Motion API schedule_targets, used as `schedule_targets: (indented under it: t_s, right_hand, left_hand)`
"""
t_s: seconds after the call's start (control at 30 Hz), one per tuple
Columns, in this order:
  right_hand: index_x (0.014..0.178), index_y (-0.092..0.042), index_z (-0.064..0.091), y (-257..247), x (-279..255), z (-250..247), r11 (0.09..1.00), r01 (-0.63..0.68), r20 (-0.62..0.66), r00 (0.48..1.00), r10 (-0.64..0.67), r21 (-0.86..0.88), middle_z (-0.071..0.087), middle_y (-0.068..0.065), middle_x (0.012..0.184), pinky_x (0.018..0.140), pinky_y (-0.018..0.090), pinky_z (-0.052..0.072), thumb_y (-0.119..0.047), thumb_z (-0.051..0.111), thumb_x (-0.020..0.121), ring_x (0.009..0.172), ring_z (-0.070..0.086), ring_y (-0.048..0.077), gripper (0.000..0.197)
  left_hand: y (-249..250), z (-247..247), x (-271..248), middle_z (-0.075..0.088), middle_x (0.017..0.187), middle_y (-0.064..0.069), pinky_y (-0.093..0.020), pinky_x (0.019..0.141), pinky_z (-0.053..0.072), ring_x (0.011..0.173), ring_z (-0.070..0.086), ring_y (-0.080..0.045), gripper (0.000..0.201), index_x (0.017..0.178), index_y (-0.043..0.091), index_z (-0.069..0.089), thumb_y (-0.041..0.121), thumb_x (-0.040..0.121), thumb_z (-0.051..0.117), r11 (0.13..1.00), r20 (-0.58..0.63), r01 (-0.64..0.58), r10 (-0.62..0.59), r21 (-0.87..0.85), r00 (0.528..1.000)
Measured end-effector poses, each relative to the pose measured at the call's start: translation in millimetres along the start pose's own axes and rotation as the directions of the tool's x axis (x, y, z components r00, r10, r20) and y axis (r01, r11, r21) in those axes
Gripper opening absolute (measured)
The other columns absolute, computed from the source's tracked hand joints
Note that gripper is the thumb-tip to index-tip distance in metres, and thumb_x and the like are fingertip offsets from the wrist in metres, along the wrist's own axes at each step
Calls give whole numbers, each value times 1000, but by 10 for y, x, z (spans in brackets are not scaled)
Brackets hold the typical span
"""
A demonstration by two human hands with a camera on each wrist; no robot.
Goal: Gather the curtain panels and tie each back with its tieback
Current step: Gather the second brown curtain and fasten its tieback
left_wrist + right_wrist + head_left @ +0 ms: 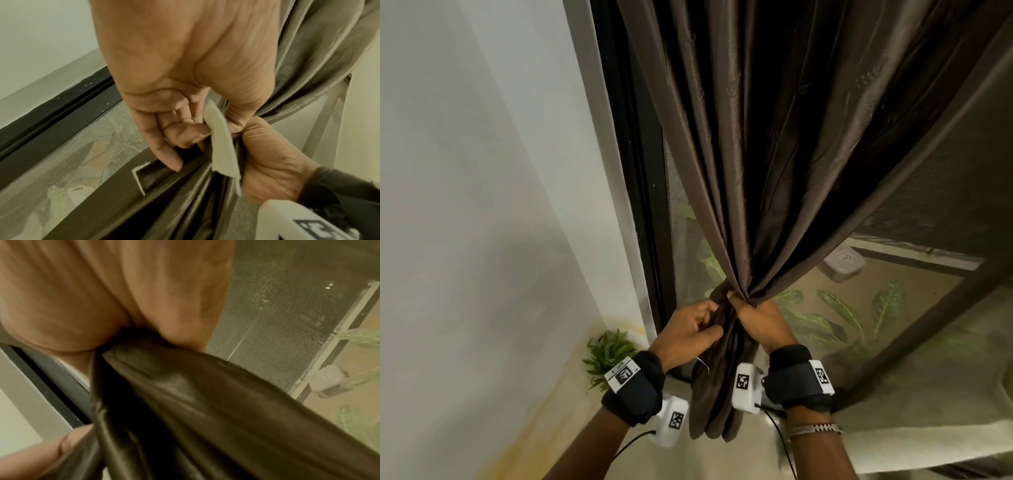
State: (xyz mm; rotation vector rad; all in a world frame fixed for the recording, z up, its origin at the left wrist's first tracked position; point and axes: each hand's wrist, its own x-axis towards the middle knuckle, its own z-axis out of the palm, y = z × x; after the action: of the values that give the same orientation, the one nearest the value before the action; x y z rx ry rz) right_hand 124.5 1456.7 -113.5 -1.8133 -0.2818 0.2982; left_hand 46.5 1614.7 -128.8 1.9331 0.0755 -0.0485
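The brown curtain (774,154) is drawn into a tight bunch low in front of the window. My right hand (751,313) grips that bunch with fingers curled round it; in the right wrist view the curtain (205,402) runs out from under its palm (102,296). My left hand (700,325) is just left of the bunch and touches it. In the left wrist view my left hand (185,129) pinches a pale strip, the tieback (221,142), between thumb and fingers against the folds, next to my right hand (273,159). The curtain tail (715,394) hangs between my wrists.
A white wall (482,205) stands at the left, then the black window frame (633,171) with a mesh screen (945,192). A small green plant (607,353) sits in the corner below. Leafy plants and a white container (842,263) show behind the screen. Pale fabric (928,411) lies lower right.
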Motion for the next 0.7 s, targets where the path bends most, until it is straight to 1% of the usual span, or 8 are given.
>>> schedule_targets:
  t_s: [0.1,0.27,0.37,0.43,0.47,0.53,0.6,0.7]
  right_hand:
    - [131,-20,70,-28,-21,29,999,8,-23,1000,-7,38,66,-2,129,107,31,43,-8,59,104,131,58,18,31]
    - [114,-27,74,7,32,83,997,-43,-36,998,45,69,74,0,120,104,40,52,-15,73,96,119,67,22,22]
    - [97,-41,70,10,55,25,996,53,-140,989,-43,68,73,-15,104,87,15,53,-13,85,87,98,67,-10,33]
    - [92,-45,64,3,65,-19,992,121,-173,977,-122,-15,68,-24,98,75,0,45,-14,87,84,89,61,-24,39]
    - [91,-46,64,15,73,-36,990,138,-171,975,-142,-33,68,-25,97,75,1,44,-17,88,85,87,60,-27,38]
    - [92,-47,68,18,95,-59,986,163,-185,969,-167,-34,71,-23,99,82,11,49,-22,88,86,91,63,-23,32]
    - [99,-46,73,14,103,-51,986,169,-183,969,-167,-6,74,-21,106,90,21,54,-27,87,87,99,67,-13,27]
    - [110,-49,70,-26,66,-15,987,156,-137,979,-152,23,72,-18,119,97,20,49,-28,84,91,117,65,1,31]
  left_hand:
    - [14,24,-8,73,95,-15,-46,89,59,90,72,-35,25,112,21,70,28,90,60,1000,43,6,-4,-30,999]
    - [99,40,-49,80,100,5,-34,95,61,97,77,-13,37,127,25,67,6,97,56,994,55,33,-28,-101,998]
    - [143,54,-63,76,92,16,-21,87,57,91,73,-4,35,120,25,69,4,98,52,994,93,27,-17,-102,996]
    - [118,69,-49,62,73,16,-24,76,47,73,61,-5,20,99,15,68,6,99,51,998,77,40,-36,-58,996]
    - [120,77,-49,57,71,12,-29,73,43,69,56,-8,16,94,10,65,8,99,51,998,72,51,-48,-40,996]
    - [131,104,-43,64,76,4,-34,78,47,75,63,-13,17,96,8,68,14,100,53,997,82,66,-63,-40,995]
    - [166,130,-34,78,93,11,-23,87,55,92,75,-7,18,107,17,75,23,105,58,990,82,87,-77,-116,994]
    - [185,140,36,80,99,16,-21,92,57,97,74,1,22,112,22,75,41,103,67,984,-13,85,-89,-157,996]
